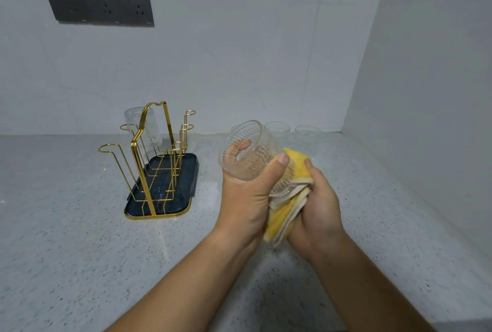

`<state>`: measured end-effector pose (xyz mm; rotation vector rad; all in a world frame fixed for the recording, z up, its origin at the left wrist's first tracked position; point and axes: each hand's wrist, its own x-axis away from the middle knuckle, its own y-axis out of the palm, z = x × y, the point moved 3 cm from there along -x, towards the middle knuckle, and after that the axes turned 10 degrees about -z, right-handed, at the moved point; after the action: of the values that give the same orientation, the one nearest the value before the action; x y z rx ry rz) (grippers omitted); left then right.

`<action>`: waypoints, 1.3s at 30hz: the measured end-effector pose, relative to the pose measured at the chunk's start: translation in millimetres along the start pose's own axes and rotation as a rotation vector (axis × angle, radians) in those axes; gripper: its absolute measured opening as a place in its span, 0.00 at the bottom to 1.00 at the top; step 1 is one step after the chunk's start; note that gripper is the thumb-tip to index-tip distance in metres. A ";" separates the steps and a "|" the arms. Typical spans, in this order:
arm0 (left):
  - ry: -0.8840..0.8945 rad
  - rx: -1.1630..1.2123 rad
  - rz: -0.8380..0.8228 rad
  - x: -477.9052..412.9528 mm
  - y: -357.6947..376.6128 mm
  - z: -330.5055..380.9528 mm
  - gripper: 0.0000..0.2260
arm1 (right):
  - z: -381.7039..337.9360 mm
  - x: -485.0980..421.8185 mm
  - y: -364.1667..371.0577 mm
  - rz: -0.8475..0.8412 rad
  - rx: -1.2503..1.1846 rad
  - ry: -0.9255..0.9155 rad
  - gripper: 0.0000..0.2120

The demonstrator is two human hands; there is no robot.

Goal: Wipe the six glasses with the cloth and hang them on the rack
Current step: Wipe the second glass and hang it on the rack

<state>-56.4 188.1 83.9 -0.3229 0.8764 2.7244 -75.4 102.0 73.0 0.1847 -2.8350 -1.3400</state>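
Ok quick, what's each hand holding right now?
Left hand: closed around the ribbed glass, thumb across its side.
Right hand: closed on the yellow cloth, pressing it against the glass.

Both bare forearms angled in from below, hands meeting side by side. Left hand [246,198] gripped the glass [247,150], thumb across its near wall, fingers curled round the far side. Right hand [318,209] clutched the cloth [282,214], thumb raised, fingers apparently tucked underneath.
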 end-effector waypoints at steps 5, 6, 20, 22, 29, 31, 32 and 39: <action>0.044 -0.122 0.034 -9.0 -11.0 3.9 0.25 | 16.6 3.8 -4.8 -0.028 0.078 0.082 0.27; 0.051 -0.159 0.041 -9.3 -14.2 4.5 0.25 | 18.6 4.9 -8.0 -0.014 0.115 0.086 0.25; -0.057 -0.275 -0.006 -11.2 -40.6 -8.4 0.34 | -24.2 15.7 -36.2 0.176 1.040 -0.037 0.16; -0.095 -0.298 -0.030 -10.4 -41.7 -7.3 0.31 | -36.2 15.2 -37.2 0.157 1.208 -0.068 0.14; -0.232 -0.373 -0.113 -10.0 -50.5 -22.9 0.28 | -50.0 3.2 -73.6 0.103 1.915 0.051 0.17; -0.257 -0.418 -0.120 -7.9 -53.7 -28.6 0.30 | -46.3 0.6 -82.8 0.070 2.054 0.080 0.18; -0.264 -0.435 -0.118 -6.7 -55.2 -31.4 0.30 | -42.9 -0.2 -87.5 0.050 2.093 0.093 0.18; -0.293 -0.455 -0.077 -0.9 -64.4 -33.1 0.33 | -22.5 -5.8 -107.6 0.039 2.254 0.410 0.29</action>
<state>-31.2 218.7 23.3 -0.0335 0.1600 2.7753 -57.1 17.6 4.8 0.2358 -2.2316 1.8983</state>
